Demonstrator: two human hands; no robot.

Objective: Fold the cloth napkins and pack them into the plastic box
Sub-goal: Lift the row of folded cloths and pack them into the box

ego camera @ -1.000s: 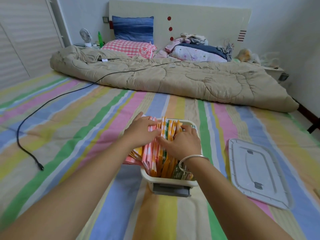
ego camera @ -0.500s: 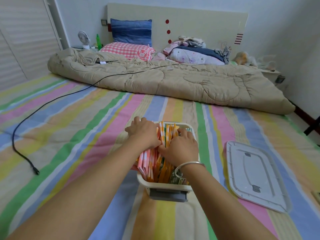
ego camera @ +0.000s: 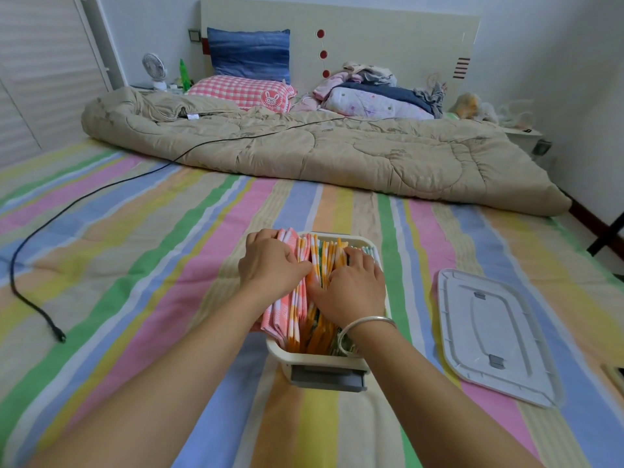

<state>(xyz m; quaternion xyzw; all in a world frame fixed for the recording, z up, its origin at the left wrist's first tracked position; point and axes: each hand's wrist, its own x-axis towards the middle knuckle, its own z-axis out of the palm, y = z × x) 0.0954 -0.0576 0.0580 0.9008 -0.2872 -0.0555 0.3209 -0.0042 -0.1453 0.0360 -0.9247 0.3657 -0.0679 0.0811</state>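
Trailing across a pastel-striped bedsheet (ego camera: pixel 141 265), a black cable (ego camera: pixel 58 333) lies at far left, well apart from the work. At centre, the left hand (ego camera: pixel 270 266) grips the pink-checked end of a row of folded napkins (ego camera: pixel 290 319), fingers curled over their far top corner and thumb laid along their upper edges. The napkins stand on edge, packed tight side by side: pink-and-white checks at left, orange-and-white in the middle, green at the right side. They fill a cream plastic box (ego camera: pixel 324 362) with a grey latch on its near end; the pink ones bulge over its left rim. The right hand (ego camera: pixel 353 292), a silver bangle (ego camera: pixel 366 323) on its wrist, has its fingers curled down in among the orange and green napkins, thumb pressed on the orange ones beside the left thumb. To the right, the box's pale lid (ego camera: pixel 489 336) lies flat on the sheet, near the box but not touching it.
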